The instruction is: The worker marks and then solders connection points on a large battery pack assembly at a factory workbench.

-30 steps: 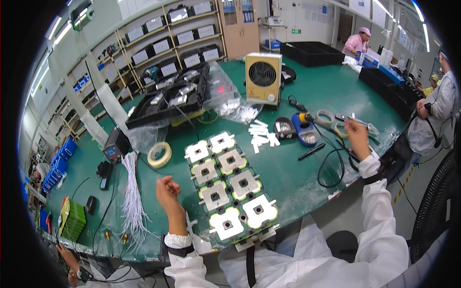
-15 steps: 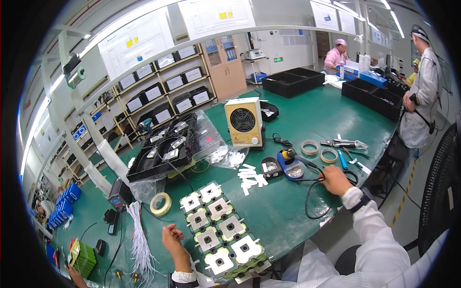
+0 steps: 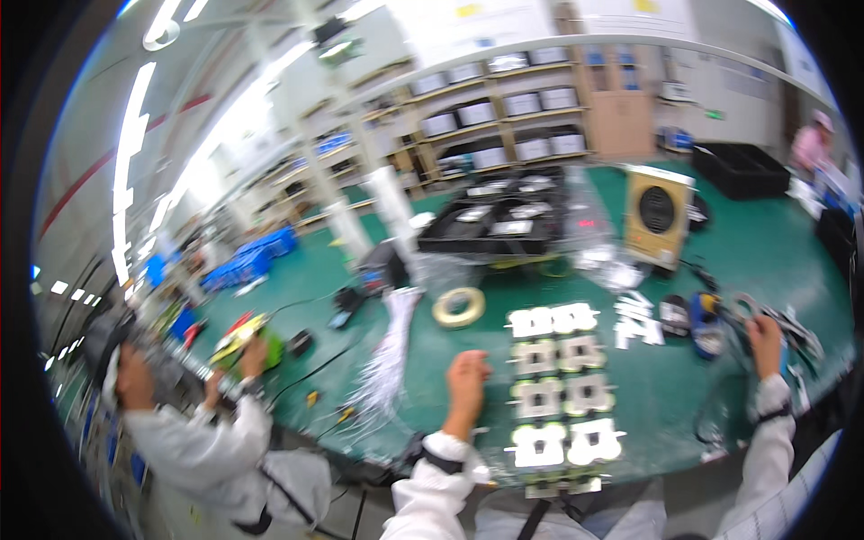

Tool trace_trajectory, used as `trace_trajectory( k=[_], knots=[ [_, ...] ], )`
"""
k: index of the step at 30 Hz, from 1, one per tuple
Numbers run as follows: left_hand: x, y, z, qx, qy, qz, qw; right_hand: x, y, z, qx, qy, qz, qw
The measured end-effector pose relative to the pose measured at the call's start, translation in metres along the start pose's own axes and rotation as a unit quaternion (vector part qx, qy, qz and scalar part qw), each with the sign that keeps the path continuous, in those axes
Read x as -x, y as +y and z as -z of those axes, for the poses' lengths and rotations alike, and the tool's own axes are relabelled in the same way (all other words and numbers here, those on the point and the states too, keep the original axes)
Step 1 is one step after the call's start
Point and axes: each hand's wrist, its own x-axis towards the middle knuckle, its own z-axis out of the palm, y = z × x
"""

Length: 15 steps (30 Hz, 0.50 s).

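Note:
My left hand [image 3: 467, 382] rests on the green table [image 3: 765, 261], fingers curled loosely, just left of two columns of white square parts [image 3: 560, 382]. A bundle of white wires [image 3: 389, 360] lies to its left and a roll of yellowish tape [image 3: 458, 307] sits beyond it. My right hand [image 3: 766, 339] reaches far to the right among tape rolls and small tools [image 3: 792, 326], beside a blue tool [image 3: 706, 321]. Blur hides whether it grips anything.
A beige box fan [image 3: 658, 216] and a black tray of parts under clear plastic [image 3: 499, 219] stand behind. A co-worker in white [image 3: 193, 432] works at the left. Shelves with bins [image 3: 504, 117] line the back wall. Another black tray [image 3: 742, 168] lies far right.
The view has swung left, bringing a co-worker at the left into sight. My left hand stays beside the white parts; my right hand stays by the tools at the right.

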Motion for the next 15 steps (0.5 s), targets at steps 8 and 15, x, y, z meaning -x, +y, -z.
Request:
trace_trajectory(
  k=[8,15],
  knots=[
    [0.004,0.008,-0.011,-0.149,0.047,-0.023,0.988,0.075,-0.037,0.036,-0.280,0.243,-0.157,0.915],
    [-0.052,-0.006,0.010,-0.385,0.137,-0.110,0.906,0.210,-0.157,0.016,-0.017,0.076,0.020,0.997]
  ],
)
